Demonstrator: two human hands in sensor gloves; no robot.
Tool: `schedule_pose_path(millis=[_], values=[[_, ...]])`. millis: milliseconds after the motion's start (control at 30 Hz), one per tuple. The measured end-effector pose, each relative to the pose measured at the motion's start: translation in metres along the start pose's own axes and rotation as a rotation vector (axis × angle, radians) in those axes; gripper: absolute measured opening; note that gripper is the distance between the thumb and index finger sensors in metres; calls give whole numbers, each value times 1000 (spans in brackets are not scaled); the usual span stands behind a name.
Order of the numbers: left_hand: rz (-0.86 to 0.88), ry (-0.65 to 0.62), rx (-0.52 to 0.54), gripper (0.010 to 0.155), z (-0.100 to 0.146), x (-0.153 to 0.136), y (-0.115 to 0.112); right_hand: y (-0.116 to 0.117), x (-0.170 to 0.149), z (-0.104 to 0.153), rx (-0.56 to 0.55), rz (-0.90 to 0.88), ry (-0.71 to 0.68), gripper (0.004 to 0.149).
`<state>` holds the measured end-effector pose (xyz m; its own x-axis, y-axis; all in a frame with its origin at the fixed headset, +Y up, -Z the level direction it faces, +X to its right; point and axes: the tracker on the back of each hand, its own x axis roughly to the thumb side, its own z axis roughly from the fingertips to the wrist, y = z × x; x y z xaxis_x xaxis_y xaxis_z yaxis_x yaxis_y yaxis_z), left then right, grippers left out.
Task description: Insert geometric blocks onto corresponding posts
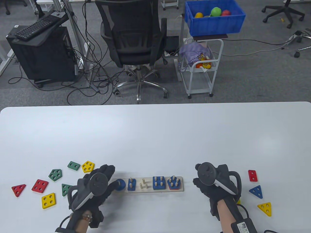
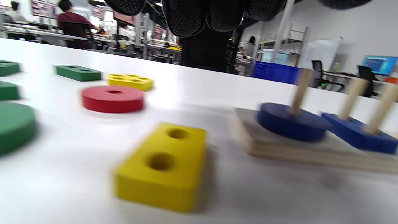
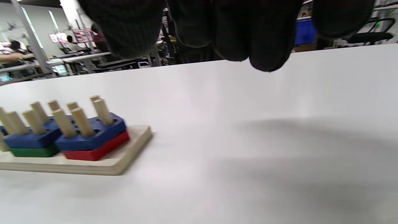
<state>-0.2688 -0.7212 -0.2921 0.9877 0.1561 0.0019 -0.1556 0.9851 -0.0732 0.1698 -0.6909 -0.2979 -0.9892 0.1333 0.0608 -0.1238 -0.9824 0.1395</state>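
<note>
The wooden peg board [image 1: 145, 189] lies at the table's front middle. On it stand a blue disc [image 1: 120, 184], a blue rectangle [image 1: 131, 185], three bare pegs [image 1: 143, 184], a blue square [image 1: 159, 183] over green, and a blue pentagon [image 1: 174, 183] over red. My left hand [image 1: 107, 173] hovers by the board's left end and holds nothing. The left wrist view shows a yellow two-hole rectangle [image 2: 164, 165], a red disc [image 2: 113, 99] and a green disc [image 2: 15, 124] on the table below it. My right hand [image 1: 203, 178] is right of the board, empty.
Loose blocks lie at the left: green two-hole [image 1: 73, 165], yellow four-hole [image 1: 88, 166], green pentagon [image 1: 55, 175], red square [image 1: 39, 186], red triangle [image 1: 18, 190], yellow square [image 1: 48, 200]. At the right lie a red rectangle [image 1: 252, 175], blue triangle [image 1: 256, 191] and yellow triangle [image 1: 265, 208].
</note>
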Motion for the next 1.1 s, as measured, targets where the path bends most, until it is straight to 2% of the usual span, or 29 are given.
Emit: schedule_pose_path(millis=[67,233,333,567,900,1000,1100], values=[[-11,54,9,66,1,-16,4,-4,-8,3,17,45,56,62],[1,154,8,65,-1,-42,7,5,-33,9,182,198,271,64],[2,160,1,65,-2,-44,6,23,-46,9,320,284,365,67],[-16,140,-5,65,-2,-39,4,49,-50,0,435,390,449,72],[-14,131,-26,65,-2,-36,0,57,-42,-4,419,505,461,70],[-4,123,-22,65,-1,-34,1,56,-46,-3,417,484,445,71],[22,95,-23,65,0,-27,2,45,-43,1,346,408,396,70]])
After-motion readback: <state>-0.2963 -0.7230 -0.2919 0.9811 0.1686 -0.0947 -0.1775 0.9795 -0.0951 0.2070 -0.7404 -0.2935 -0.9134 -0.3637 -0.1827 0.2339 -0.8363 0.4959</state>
